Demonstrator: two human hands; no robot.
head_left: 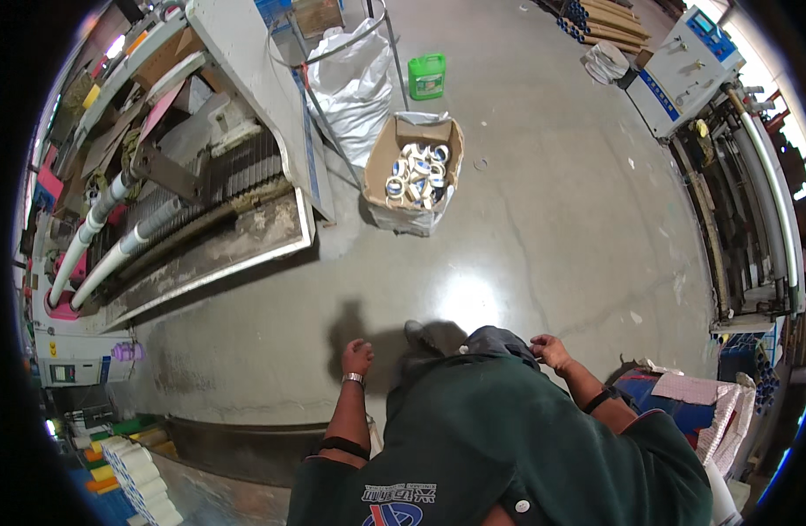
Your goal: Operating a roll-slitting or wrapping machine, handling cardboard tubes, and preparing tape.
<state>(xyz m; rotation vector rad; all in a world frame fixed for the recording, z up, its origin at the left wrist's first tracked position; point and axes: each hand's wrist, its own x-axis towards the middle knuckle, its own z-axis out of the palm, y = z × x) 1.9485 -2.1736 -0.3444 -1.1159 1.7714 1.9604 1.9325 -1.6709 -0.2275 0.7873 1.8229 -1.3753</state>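
Observation:
My left hand hangs over the floor at the left of my body, a metal watch on its wrist. Its fingers are curled in, and nothing shows in them. At my right side, my right hand is beside the dark trousers, its fingers loosely bent and a little apart, with no object visible in them. Whether it touches the cloth I cannot tell. Ahead of me stands a cardboard box holding several white rings with blue inside, like tape rolls.
A large machine with rollers lines the left, another roller machine the right. A white sack in a metal stand and a green jug are behind the box. White rolls lie lower left; a blue roll is near my right elbow.

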